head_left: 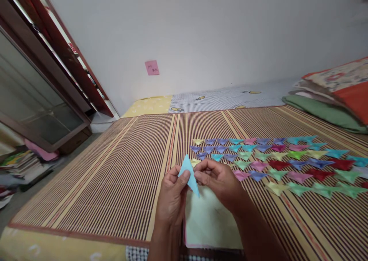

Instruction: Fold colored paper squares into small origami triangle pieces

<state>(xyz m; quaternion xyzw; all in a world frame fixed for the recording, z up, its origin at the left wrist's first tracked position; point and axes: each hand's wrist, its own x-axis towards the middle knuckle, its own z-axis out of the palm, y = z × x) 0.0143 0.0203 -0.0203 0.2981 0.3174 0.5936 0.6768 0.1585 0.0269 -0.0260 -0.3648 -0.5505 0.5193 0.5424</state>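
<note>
Both my hands pinch a light blue folded paper piece (188, 173), a narrow pointed shape held upright above the striped mat (115, 169). My left hand (172, 194) grips its left edge with thumb and fingers closed. My right hand (218, 180) pinches its right side. Under my hands lies a stack of pale square paper sheets (207, 219). To the right, several rows of small folded paper pieces (276, 161) in many colours are laid out on the mat.
A dark wooden cabinet with glass doors (37, 88) stands at the left, with stacked books (23, 165) on the floor beside it. Folded pillows and blankets (336, 96) lie at the far right. A pink note (151, 67) sticks to the white wall.
</note>
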